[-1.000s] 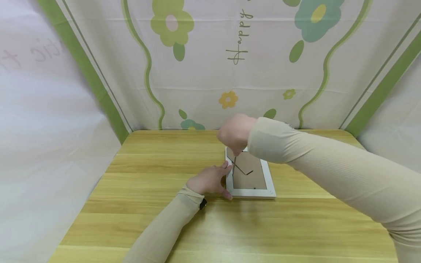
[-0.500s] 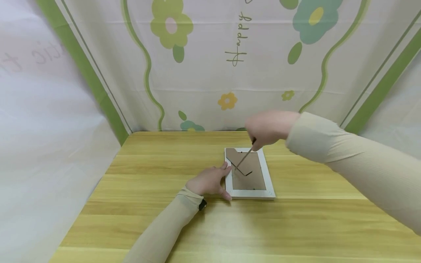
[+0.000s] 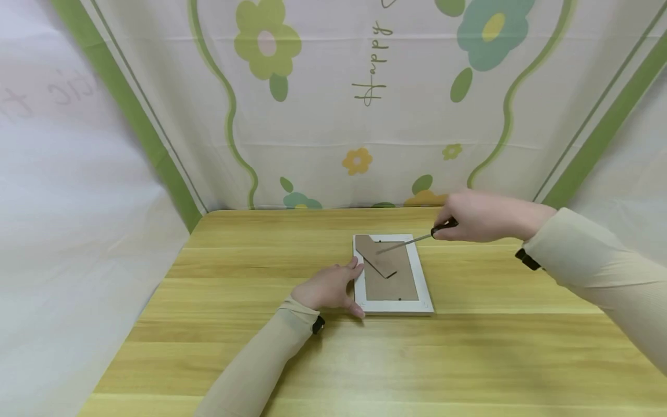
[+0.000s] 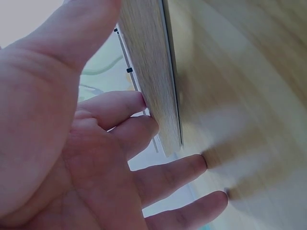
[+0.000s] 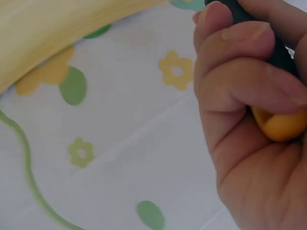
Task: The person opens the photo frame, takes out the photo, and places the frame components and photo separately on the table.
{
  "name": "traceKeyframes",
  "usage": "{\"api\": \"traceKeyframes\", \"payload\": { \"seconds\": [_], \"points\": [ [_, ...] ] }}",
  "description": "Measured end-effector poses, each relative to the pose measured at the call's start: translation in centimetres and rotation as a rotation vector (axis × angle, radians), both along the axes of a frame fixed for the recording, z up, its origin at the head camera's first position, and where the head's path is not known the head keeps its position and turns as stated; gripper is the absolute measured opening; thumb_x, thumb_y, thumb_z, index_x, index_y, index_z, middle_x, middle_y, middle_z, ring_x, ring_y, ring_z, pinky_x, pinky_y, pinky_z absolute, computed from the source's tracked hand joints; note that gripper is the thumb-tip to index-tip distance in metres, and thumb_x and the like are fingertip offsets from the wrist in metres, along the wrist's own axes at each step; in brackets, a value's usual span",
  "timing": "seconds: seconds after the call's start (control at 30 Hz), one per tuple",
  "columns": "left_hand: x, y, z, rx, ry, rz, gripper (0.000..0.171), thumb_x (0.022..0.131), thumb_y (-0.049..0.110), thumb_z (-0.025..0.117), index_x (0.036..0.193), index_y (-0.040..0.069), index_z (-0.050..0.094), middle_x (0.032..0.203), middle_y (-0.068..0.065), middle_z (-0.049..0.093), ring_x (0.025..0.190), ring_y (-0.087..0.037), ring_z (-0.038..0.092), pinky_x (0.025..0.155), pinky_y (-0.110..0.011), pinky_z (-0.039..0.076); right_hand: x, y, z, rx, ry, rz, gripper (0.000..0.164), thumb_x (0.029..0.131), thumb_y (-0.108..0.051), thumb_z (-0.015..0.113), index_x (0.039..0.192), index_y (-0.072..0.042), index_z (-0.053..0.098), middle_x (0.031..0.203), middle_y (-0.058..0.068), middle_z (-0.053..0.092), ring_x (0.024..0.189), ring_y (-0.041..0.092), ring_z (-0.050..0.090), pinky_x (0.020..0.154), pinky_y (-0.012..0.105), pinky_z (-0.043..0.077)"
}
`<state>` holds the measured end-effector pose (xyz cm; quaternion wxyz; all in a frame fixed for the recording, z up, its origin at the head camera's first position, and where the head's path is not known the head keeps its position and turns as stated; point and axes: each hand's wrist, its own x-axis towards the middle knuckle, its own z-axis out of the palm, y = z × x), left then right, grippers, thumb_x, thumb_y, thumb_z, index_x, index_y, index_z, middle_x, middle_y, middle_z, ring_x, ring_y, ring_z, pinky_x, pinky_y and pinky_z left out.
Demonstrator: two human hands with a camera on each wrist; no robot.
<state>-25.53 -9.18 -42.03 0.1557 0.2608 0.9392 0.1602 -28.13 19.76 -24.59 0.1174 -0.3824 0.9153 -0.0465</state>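
A white picture frame (image 3: 424, 284) lies on the wooden table with its brown backing board (image 3: 398, 288) facing up. A brown stand flap (image 3: 383, 267) sits slantwise on that board. My left hand (image 3: 325, 286) rests against the frame's left side, thumb near the close corner; in the left wrist view its fairly straight fingers touch the frame's edge (image 4: 153, 72). My right hand (image 3: 482, 217) grips a screwdriver (image 3: 406, 244), its shaft pointing left and low over the flap. Whether the tip touches is unclear. The handle's yellow end (image 5: 280, 127) shows in the right wrist view.
The wooden table (image 3: 234, 347) stretches around the frame on all sides. Behind it hangs a white curtain (image 3: 312, 121) printed with flowers, and more cloth (image 3: 94, 231) closes off the left and right.
My right hand has moved right and slightly down, tilting the screwdriver from nearly upright to nearly flat above the backing board. The left hand and frame stay in place.
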Motion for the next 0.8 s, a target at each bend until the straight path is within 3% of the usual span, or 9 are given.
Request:
{"api": "traceKeyframes", "payload": {
  "seconds": [0.17, 0.47, 0.8],
  "points": [
    [-0.1, -0.1, -0.1, 0.000, -0.008, 0.001, 0.111, 0.071, 0.052, 0.084, 0.158, 0.014, 0.027, 0.163, -0.007, 0.017, 0.140, -0.042, 0.034, 0.114, -0.045, 0.030, 0.1, 1.5, -2.0, -0.065, 0.019, -0.006, 0.009, 0.096, -0.024, 0.067, 0.093, -0.022, 0.076, 0.081, -0.016, 0.066, 0.067, 0.001, 0.055, 0.065, 0.029, 0.050],
    [-0.2, 0.0, -0.4, 0.006, -0.003, -0.001, 0.112, 0.070, 0.053, 0.084, 0.158, 0.014, 0.027, 0.163, -0.007, 0.017, 0.140, -0.042, 0.034, 0.114, -0.046, 0.029, 0.7, 2.3, -4.3, -0.128, -0.037, -0.007, 0.010, 0.098, -0.027, 0.065, 0.093, -0.030, 0.074, 0.081, -0.019, 0.064, 0.069, 0.000, 0.055, 0.068, 0.025, 0.050],
    [-0.1, 0.0, -0.1, -0.010, 0.001, -0.007, 0.111, 0.071, 0.053, 0.084, 0.158, 0.014, 0.027, 0.162, -0.007, 0.017, 0.140, -0.040, 0.035, 0.114, -0.044, 0.030, 1.1, 1.7, -5.0, -0.154, -0.050, 0.007, 0.014, 0.098, -0.032, 0.064, 0.100, -0.024, 0.075, 0.084, -0.018, 0.065, 0.070, 0.000, 0.054, 0.070, 0.028, 0.050]
  ]
}}
